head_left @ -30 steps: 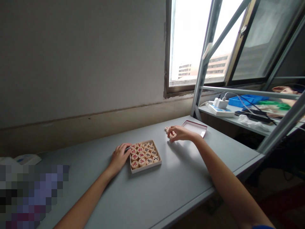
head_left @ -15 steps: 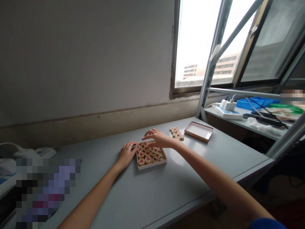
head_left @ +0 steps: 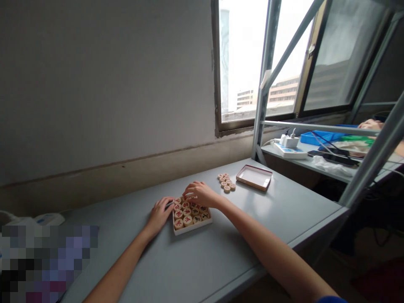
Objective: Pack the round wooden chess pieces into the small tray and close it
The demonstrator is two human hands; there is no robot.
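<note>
Head view: right hand (head_left: pixel 203 195) has shifted from the loose pieces (head_left: pixel 228 182) to the far rows of the box (head_left: pixel 193 228). Box sits on the desk (head_left: pixel 164 269) between the hands, near-square, long axis unclear. Left hand (head_left: pixel 160 215) rests against its far-left corner. Hands apart; cannot tell whether either grips. Right hand obscures far-right contents. Loose pieces and lid (head_left: pixel 254 177) lie rightward.

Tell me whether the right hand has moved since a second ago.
Yes: against the table, the right hand has gone left, from the loose pieces to the box.
</note>
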